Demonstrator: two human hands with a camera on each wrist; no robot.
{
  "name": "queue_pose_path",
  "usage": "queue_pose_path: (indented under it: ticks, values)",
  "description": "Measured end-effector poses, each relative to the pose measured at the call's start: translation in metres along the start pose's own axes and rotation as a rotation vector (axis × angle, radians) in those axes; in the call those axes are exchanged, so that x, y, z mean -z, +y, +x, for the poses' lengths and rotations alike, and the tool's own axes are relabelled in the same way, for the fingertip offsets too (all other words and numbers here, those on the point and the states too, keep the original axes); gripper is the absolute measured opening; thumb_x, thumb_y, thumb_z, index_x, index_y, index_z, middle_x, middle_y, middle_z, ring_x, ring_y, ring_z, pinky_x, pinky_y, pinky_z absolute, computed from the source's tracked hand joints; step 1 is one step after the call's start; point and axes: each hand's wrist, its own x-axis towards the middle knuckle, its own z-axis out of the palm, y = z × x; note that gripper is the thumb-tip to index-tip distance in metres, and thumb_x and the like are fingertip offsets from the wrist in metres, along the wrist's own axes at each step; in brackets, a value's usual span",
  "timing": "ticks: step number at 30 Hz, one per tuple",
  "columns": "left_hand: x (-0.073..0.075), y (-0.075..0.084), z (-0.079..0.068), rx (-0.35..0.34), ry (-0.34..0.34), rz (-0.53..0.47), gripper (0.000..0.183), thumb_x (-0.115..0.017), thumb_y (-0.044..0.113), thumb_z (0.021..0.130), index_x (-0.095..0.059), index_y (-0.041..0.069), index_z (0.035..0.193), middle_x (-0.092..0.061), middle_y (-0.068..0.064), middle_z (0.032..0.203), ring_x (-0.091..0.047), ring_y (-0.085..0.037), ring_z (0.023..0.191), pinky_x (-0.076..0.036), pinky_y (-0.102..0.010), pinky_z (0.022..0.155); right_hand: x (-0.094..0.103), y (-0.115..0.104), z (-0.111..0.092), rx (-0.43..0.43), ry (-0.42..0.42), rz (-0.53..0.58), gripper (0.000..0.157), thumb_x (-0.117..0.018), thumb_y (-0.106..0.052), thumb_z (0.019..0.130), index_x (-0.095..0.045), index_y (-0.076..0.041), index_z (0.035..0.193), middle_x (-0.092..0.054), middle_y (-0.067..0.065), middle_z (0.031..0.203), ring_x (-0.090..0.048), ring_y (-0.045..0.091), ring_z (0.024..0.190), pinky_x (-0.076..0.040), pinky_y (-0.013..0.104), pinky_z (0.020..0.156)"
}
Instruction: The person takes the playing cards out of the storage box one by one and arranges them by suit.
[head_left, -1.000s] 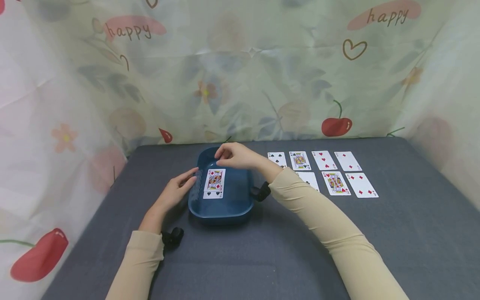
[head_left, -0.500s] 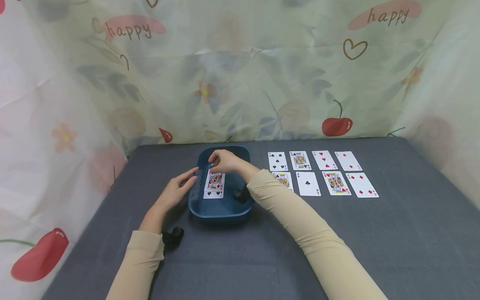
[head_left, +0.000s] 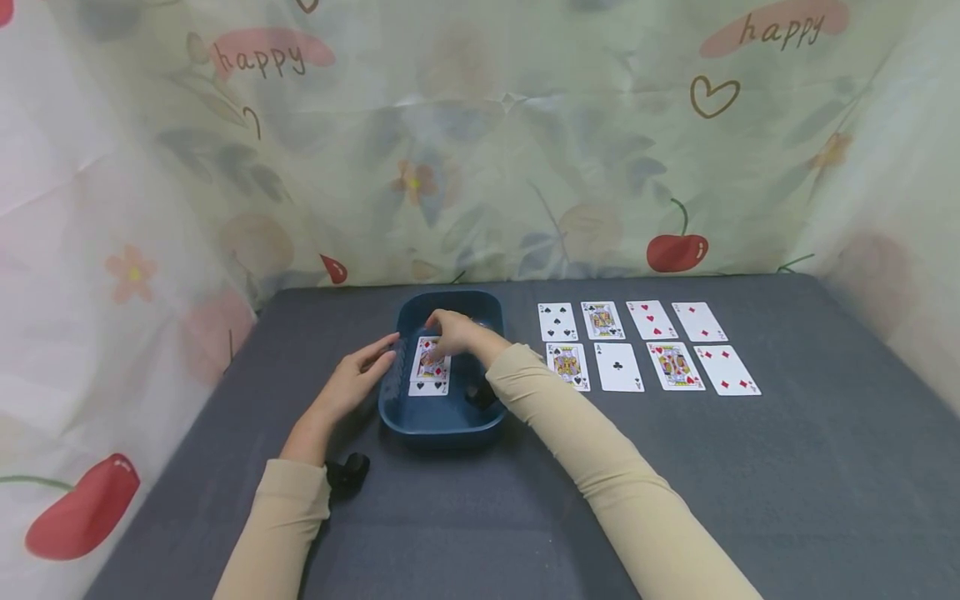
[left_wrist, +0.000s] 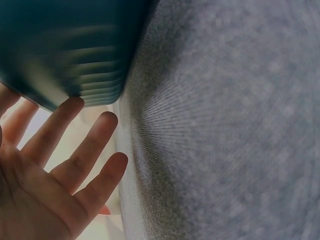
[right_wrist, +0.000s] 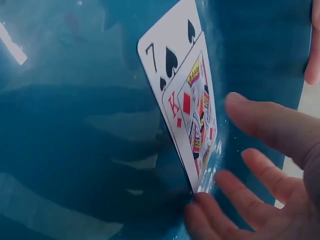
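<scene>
In the head view my left hand (head_left: 351, 382) is beside a blue plastic tray (head_left: 442, 432), fingertips at its left rim. The left wrist view shows those fingers (left_wrist: 82, 160) spread and nearly straight against the tray's outer side. Inside the tray lies a king of diamonds (right_wrist: 195, 115), overlapping a seven of spades (right_wrist: 172, 50) so that only one end of the lower card shows. Over the far end of these cards is my right hand (head_left: 461, 335). Its thumb (right_wrist: 270, 120) and fingers are apart, with one fingertip (right_wrist: 202, 207) right at the king's edge.
Right of the tray, two rows of face-up cards lie on the dark grey cloth (head_left: 480, 533), among them a king of hearts (head_left: 675, 367), an ace of clubs (head_left: 618, 367) and a four of diamonds (head_left: 727, 371). A patterned curtain (head_left: 502, 167) stands behind.
My right hand has moved left and lower into the tray, down to the cards, and its arm no longer covers the cards on the right. The left hand stays at the rim.
</scene>
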Motion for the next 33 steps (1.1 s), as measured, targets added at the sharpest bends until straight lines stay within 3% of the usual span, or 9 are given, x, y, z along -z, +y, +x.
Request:
queue_pose_path:
  ticks: [11, 17, 24, 33]
  values:
    - [0.0, 0.0, -0.001, 0.004, 0.007, -0.004, 0.05, -0.043, 0.039, 0.098, -0.037, 0.02, 0.144, -0.039, -0.016, 0.147, -0.04, -0.036, 0.134, -0.034, -0.052, 0.108, -0.003, -0.003, -0.004, -0.085, -0.024, -0.129, 0.073, -0.079, -0.014, 0.072, -0.043, -0.012, 0.136, -0.048, 0.009, 0.14, -0.043, 0.029, 0.129, -0.034, 0.042, 0.11]
    - [-0.001, 0.001, -0.001, 0.014, 0.004, -0.006, 0.049, -0.043, 0.038, 0.098, -0.037, 0.021, 0.144, -0.039, -0.016, 0.147, -0.04, -0.035, 0.134, -0.034, -0.052, 0.108, -0.004, -0.004, -0.006, -0.081, 0.001, -0.176, 0.074, -0.081, -0.014, 0.069, -0.045, -0.013, 0.133, -0.047, 0.012, 0.135, -0.043, 0.032, 0.125, -0.036, 0.043, 0.107]
    - [-0.001, -0.001, -0.001, 0.011, 0.002, -0.008, 0.049, -0.043, 0.036, 0.099, -0.036, 0.021, 0.145, -0.039, -0.018, 0.147, -0.041, -0.036, 0.133, -0.034, -0.053, 0.108, -0.003, -0.002, -0.005, -0.033, 0.098, -0.078, 0.068, -0.078, -0.003, 0.069, -0.047, -0.01, 0.129, -0.045, 0.016, 0.127, -0.049, 0.028, 0.111, -0.044, 0.037, 0.098]
    - [-0.001, -0.002, 0.002, 0.024, 0.002, 0.008, 0.049, -0.043, 0.037, 0.099, -0.036, 0.02, 0.145, -0.038, -0.018, 0.147, -0.04, -0.037, 0.134, -0.034, -0.053, 0.108, 0.018, -0.004, -0.01, 0.044, 0.083, 0.05, 0.053, -0.069, -0.006, 0.082, -0.045, -0.009, 0.129, -0.056, 0.016, 0.123, -0.057, 0.027, 0.107, -0.05, 0.034, 0.085]
